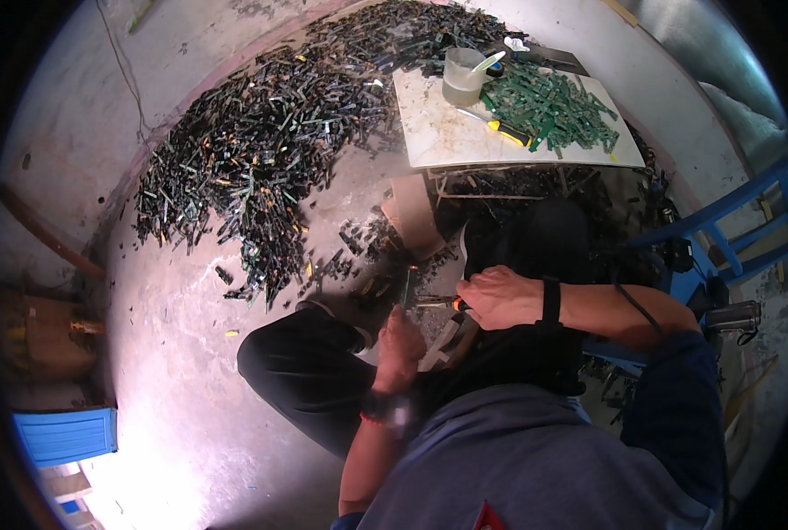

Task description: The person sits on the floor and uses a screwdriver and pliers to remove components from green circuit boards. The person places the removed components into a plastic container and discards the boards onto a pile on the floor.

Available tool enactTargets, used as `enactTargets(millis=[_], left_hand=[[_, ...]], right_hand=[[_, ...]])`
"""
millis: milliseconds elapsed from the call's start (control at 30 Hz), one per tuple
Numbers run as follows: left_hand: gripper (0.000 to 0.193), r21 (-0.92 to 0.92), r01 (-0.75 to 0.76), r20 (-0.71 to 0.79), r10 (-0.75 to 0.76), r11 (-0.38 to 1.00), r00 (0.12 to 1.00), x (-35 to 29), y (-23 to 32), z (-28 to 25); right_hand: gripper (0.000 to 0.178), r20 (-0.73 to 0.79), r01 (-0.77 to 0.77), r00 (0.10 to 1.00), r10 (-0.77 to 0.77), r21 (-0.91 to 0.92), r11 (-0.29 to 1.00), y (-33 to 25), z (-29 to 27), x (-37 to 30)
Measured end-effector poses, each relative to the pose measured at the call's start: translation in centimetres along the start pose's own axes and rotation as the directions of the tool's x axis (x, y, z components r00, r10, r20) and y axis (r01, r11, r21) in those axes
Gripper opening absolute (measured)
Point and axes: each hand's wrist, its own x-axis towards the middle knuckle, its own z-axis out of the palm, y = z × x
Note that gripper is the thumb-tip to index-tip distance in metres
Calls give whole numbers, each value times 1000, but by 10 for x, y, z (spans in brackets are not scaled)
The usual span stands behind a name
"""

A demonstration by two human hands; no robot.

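Note:
My left hand (400, 344) is closed, its fingers pinching a thin narrow strip (409, 290) that points up away from me. Its exact kind is too small to make out. From the right, my right hand (503, 299) grips an orange-and-black handled tool that looks like pliers (438, 302). The metal end of the tool reaches left to the strip, just above my left fingertips. Whether its jaws touch the strip I cannot tell. Beneath both hands, between my legs, lie pale flat pieces (448, 334), partly hidden.
A big heap of dark strips (261, 150) covers the floor along the far wall. Ahead stands a low white-topped table (429, 146) with a pile of green strips (549, 108), a cloudy plastic cup (462, 78) and a yellow-and-black handled knife (509, 132). A blue chair (712, 221) stands at right.

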Motion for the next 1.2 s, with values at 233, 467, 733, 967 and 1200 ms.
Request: enactTargets(millis=[233, 467, 733, 967, 1200], left_hand=[[47, 5, -36, 91, 35, 999, 995, -3, -2, -9], [44, -87, 72, 167, -56, 994, 984, -8, 1, -12], [29, -91, -40, 235, 61, 995, 970, -14, 7, -4], [45, 33, -70, 106, 66, 997, 992, 2, -1, -4], [59, -118, 167, 114, -154, 979, 982, 0, 5, -5]], right_hand=[[25, 167, -140, 979, 116, 138, 981, -10, -3, -6], [32, 522, -419, 853, -1, 686, 595, -15, -4, -13], [28, 454, -472, 802, -389, 880, 53, -30, 40, -24], [29, 427, -461, 832, -354, 887, -13, -25, 52, -26], [41, 264, -251, 963, 48, 823, 509, -26, 25, -25]])
